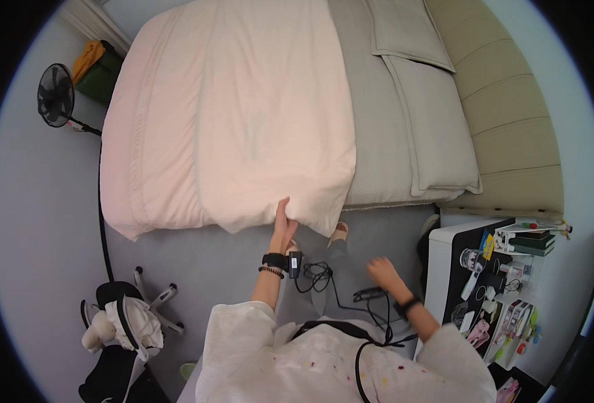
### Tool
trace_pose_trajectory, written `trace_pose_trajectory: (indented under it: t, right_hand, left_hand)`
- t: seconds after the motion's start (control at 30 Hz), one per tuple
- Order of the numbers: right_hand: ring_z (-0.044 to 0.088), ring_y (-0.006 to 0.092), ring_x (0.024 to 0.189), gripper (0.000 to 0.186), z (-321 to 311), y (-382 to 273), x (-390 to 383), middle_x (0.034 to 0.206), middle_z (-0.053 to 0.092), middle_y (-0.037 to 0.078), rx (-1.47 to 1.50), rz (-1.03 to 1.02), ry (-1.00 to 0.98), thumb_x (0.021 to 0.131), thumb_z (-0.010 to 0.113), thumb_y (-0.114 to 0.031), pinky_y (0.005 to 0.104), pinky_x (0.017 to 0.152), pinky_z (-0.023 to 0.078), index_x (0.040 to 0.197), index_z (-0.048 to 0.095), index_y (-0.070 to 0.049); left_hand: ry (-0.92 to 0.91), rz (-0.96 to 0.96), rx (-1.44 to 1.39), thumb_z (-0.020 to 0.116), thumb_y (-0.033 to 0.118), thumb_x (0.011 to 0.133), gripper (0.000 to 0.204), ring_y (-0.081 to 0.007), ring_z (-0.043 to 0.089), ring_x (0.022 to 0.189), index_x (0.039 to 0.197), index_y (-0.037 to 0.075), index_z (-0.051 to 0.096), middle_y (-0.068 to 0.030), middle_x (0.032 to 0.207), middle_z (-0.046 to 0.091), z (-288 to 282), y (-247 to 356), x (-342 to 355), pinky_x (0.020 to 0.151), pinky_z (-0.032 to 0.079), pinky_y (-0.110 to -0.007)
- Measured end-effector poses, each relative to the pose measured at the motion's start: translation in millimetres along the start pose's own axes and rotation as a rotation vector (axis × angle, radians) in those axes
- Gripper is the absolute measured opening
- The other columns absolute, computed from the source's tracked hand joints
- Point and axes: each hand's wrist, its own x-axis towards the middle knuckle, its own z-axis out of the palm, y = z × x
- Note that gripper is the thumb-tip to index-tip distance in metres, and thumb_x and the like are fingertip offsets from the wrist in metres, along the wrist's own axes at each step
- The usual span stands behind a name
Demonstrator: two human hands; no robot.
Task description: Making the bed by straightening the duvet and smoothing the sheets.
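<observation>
A pale pink duvet [230, 114] lies spread over most of the bed, its near edge hanging over the side. My left hand [283, 228] reaches up and grips that hanging edge near its right corner. My right hand [382, 271] hovers lower right, apart from the bed, fingers loosely curled, holding nothing that I can see. The grey sheet [377, 134] shows bare to the right of the duvet, with two grey pillows [431, 121] against the beige padded headboard [512, 127].
A white bedside cabinet [445, 269] crowded with small items stands at right. Black cables [324, 275] lie on the grey floor by my feet. A black office chair [122, 322] with a soft toy is lower left, a standing fan [56, 95] at far left.
</observation>
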Motion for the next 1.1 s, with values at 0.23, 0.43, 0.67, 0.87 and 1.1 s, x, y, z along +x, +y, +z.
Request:
trace_pose_trajectory:
  t: [0.23,0.43,0.67,0.87,1.1]
  right_hand:
    - [0.05,0.0244,0.106,0.027,-12.5,-72.8,226.4,0.11,0.056,0.01,-0.501,-0.559,0.445,0.073,0.053,-0.019,0.0341,0.094,0.037,0.093,0.063,-0.003]
    - [0.053,0.0273,0.105,0.03,7.4,-31.7,216.2,0.11,0.058,0.013,-0.191,-0.488,0.064,0.074,0.054,-0.021,0.0367,0.094,0.039,0.095,0.064,-0.002]
    - [0.054,0.0281,0.104,0.031,22.1,50.0,148.5,0.109,0.059,0.014,-0.01,-0.236,-0.236,0.074,0.054,-0.022,0.0374,0.093,0.039,0.096,0.064,-0.003]
    - [0.054,0.0289,0.103,0.032,39.6,86.2,128.1,0.109,0.059,0.014,0.038,-0.148,-0.329,0.074,0.054,-0.022,0.038,0.092,0.04,0.097,0.064,-0.003]
    - [0.055,0.0297,0.102,0.032,55.5,87.4,110.4,0.108,0.06,0.015,0.081,-0.122,-0.407,0.074,0.055,-0.023,0.0387,0.091,0.041,0.098,0.064,-0.003]
  left_hand:
    - [-0.158,0.146,0.007,0.051,0.033,0.089,0.044,-0.0228,0.049,0.112,0.12,0.003,0.046,-0.0085,0.121,0.053,142.3,60.2,-72.4,0.097,0.038,-0.038]
    - [-0.164,0.275,0.05,0.05,0.03,0.09,0.043,-0.0214,0.048,0.114,0.122,0.002,0.044,-0.0081,0.122,0.051,164.2,41.4,-97.1,0.097,0.038,-0.037]
    - [0.203,0.677,1.213,0.054,0.036,0.088,0.053,-0.0229,0.046,0.113,0.126,0.0,0.041,-0.0078,0.123,0.049,56.3,-3.6,-82.4,0.097,0.035,-0.037]
    - [0.195,0.488,-0.068,0.055,0.043,0.085,0.06,-0.0268,0.044,0.117,0.128,0.003,0.041,-0.0093,0.128,0.046,-0.7,7.6,-37.8,0.096,0.037,-0.04]
    - [0.111,0.817,-0.14,0.057,0.03,0.083,0.054,-0.0251,0.047,0.114,0.124,-0.001,0.043,-0.0116,0.124,0.05,34.7,106.0,-84.9,0.098,0.037,-0.038]
